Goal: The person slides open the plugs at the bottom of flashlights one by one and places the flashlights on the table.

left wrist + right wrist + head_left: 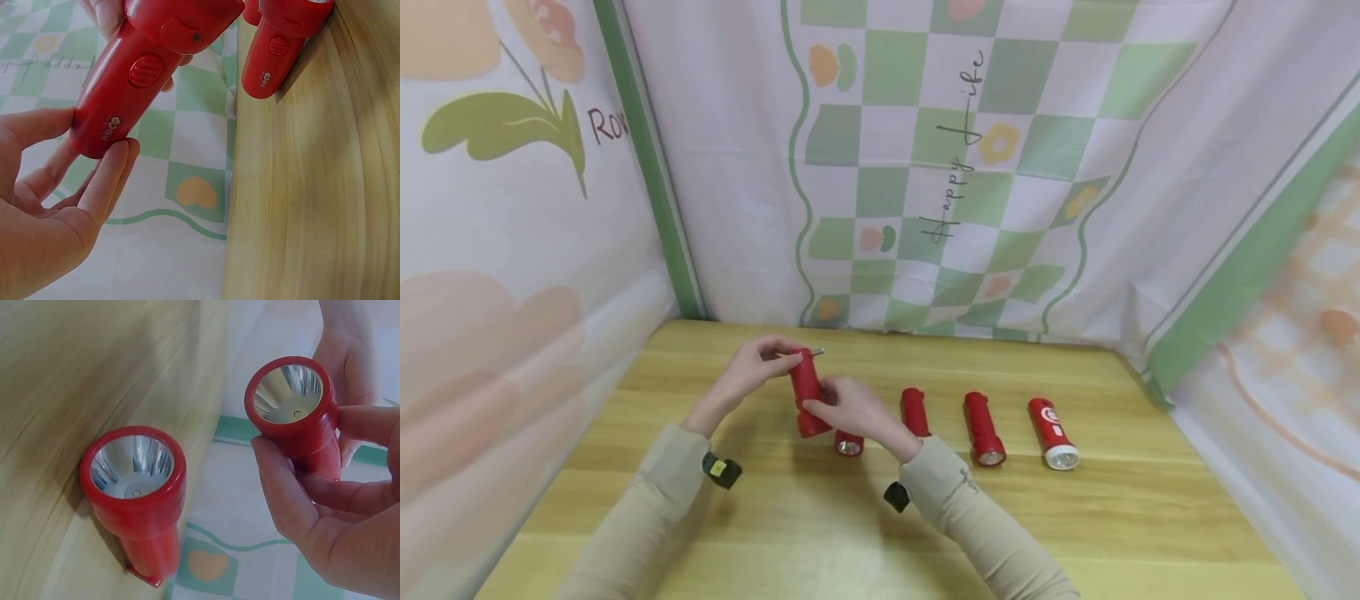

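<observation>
so the red flashlight (806,383) is up off the table (797,533), held between both hands. left hand (760,364) pinches the tail end, thumb on one side and fingertips on the other; right hand (856,410) pinches around the head end, same deal. it's all fingertips on what looks like slick round plastic, so imo if one side lets go early it could roll or drop lens-first.

also there's a small metal bit (817,352) poking out at the tail, too small to tell what exactly. a careless squeeze there might bend it or nick a finger. and the neighbor flashlight (848,444) lies right by the right hand, so a low swing could knock it and send it rolling.
</observation>
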Action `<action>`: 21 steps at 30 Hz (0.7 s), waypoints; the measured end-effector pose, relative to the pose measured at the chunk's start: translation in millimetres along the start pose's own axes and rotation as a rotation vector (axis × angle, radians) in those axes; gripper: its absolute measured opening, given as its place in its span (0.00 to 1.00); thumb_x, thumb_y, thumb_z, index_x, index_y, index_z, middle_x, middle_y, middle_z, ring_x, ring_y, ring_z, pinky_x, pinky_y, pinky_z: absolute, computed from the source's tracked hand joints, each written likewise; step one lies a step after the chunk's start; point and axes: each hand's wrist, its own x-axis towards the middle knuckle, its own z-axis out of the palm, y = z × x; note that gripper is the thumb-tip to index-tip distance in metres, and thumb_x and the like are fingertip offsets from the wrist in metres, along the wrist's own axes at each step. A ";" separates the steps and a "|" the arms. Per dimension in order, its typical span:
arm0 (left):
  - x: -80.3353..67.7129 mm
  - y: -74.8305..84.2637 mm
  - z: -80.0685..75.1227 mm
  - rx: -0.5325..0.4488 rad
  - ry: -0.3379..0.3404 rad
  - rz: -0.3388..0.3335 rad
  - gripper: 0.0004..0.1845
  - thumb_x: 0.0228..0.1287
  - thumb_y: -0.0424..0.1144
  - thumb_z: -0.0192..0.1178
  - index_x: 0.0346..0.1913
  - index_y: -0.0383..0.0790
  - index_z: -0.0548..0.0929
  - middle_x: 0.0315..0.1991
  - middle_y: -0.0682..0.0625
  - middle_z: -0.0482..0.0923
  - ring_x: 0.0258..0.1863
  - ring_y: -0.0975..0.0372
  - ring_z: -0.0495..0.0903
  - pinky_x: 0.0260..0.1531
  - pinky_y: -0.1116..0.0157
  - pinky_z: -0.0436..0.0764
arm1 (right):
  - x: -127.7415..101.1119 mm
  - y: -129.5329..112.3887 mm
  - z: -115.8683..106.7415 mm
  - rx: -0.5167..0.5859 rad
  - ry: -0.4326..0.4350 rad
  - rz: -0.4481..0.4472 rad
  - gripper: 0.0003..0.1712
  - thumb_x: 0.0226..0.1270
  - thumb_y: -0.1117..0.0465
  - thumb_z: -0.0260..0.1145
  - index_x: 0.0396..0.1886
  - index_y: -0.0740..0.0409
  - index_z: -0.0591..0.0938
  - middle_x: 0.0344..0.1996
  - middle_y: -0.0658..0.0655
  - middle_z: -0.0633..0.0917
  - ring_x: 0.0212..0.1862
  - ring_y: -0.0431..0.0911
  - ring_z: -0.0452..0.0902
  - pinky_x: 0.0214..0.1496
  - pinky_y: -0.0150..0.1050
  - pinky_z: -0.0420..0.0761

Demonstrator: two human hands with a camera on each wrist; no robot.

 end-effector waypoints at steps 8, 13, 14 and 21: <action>1.5 -2.8 -3.8 -0.014 -0.024 -0.003 0.18 0.69 0.39 0.61 0.56 0.30 0.80 0.55 0.34 0.81 0.43 0.67 0.83 0.52 0.61 0.85 | 1.9 -1.1 2.2 0.097 -0.046 0.014 0.19 0.70 0.52 0.64 0.52 0.60 0.82 0.42 0.57 0.89 0.38 0.43 0.82 0.45 0.37 0.85; 2.3 -7.2 -6.5 -0.016 -0.047 -0.014 0.18 0.70 0.38 0.60 0.56 0.29 0.79 0.55 0.33 0.80 0.44 0.64 0.83 0.58 0.49 0.82 | 4.3 -0.7 5.4 0.122 -0.058 0.011 0.18 0.69 0.53 0.65 0.51 0.61 0.83 0.42 0.58 0.89 0.38 0.41 0.83 0.43 0.33 0.84; 2.5 -8.1 -7.1 -0.015 -0.050 -0.021 0.18 0.70 0.38 0.60 0.56 0.29 0.79 0.55 0.33 0.80 0.44 0.63 0.83 0.59 0.48 0.81 | 4.8 -0.7 6.0 0.125 -0.059 0.011 0.18 0.69 0.53 0.65 0.51 0.61 0.83 0.42 0.59 0.89 0.38 0.41 0.83 0.42 0.32 0.83; 3.9 -13.8 -12.4 -0.018 -0.075 -0.039 0.20 0.70 0.39 0.60 0.58 0.28 0.77 0.57 0.32 0.79 0.46 0.62 0.84 0.57 0.55 0.83 | 7.4 -0.6 9.6 0.167 -0.068 0.040 0.19 0.68 0.53 0.65 0.52 0.61 0.82 0.43 0.60 0.89 0.39 0.41 0.83 0.42 0.33 0.83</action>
